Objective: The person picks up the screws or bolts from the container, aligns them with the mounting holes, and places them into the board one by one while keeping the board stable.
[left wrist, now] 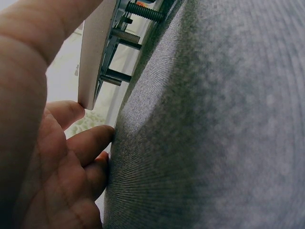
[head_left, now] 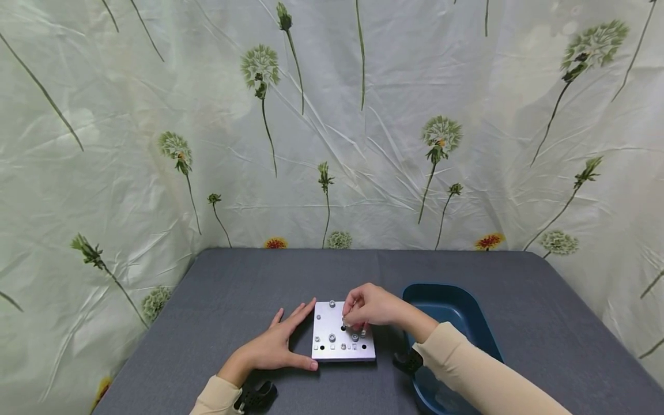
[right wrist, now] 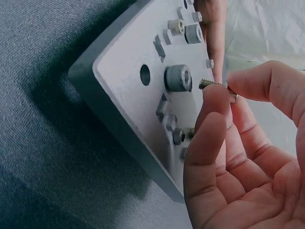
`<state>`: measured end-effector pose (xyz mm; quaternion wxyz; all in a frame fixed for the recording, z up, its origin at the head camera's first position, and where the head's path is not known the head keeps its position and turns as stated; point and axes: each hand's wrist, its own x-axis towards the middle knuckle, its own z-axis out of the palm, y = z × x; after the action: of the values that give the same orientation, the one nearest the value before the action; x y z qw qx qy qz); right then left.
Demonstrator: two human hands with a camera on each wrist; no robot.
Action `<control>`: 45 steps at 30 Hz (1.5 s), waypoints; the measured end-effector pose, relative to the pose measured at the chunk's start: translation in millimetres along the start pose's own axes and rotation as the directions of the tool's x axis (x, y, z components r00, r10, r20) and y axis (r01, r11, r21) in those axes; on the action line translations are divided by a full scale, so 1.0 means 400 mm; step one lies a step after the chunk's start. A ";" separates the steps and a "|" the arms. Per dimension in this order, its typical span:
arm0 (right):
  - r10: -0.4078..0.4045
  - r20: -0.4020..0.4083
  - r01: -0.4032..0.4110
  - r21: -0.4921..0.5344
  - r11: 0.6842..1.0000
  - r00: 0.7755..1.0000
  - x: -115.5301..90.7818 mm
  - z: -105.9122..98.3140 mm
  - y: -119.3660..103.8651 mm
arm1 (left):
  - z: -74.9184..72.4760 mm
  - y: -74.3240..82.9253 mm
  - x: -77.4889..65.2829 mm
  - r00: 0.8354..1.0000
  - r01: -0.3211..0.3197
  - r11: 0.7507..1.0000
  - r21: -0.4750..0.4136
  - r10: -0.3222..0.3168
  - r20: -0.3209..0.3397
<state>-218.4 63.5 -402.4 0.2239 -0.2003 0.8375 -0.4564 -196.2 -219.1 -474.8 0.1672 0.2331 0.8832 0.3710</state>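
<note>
A silver metal plate [head_left: 325, 327] with several screws standing in it and some bare holes lies on the table. Along its left side my left hand [head_left: 275, 344] is spread, the index fingertip at the upper left edge and the thumb at the lower left corner. In the left wrist view, threaded screw ends [left wrist: 145, 12] stick out beneath the plate. Over the plate, my right hand [head_left: 374, 305] pinches a small screw [right wrist: 208, 84] between thumb and fingertips. Its threaded end points toward the plate face, near a large socket-head screw [right wrist: 178, 78].
A dark blue bin [head_left: 441, 287] stands to the right, partly under the right forearm. Grey cloth [head_left: 290, 271] covers the table, and a flower-print curtain [head_left: 363, 173] hangs behind it. Black wrist devices [head_left: 257, 397] sit at both wrists.
</note>
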 end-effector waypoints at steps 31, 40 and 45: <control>0.027 -0.005 -0.028 -0.050 0.998 1.000 0.000 0.016 -0.008 | -0.001 0.004 -0.002 1.000 -0.015 1.000 0.001 0.015 0.006; 0.029 -0.004 -0.029 -0.055 0.998 1.000 -0.001 0.009 -0.009 | -0.001 0.002 -0.003 1.000 -0.002 1.000 -0.006 0.002 0.008; 0.022 -0.008 -0.023 -0.055 0.998 1.000 -0.008 -0.002 -0.013 | 0.000 -0.001 -0.002 1.000 -0.008 1.000 -0.008 0.008 0.006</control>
<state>-215.6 63.1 -397.1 0.2205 -0.1954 0.8528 -0.4313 -195.5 -219.9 -474.8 0.1693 0.2369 0.8803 0.3745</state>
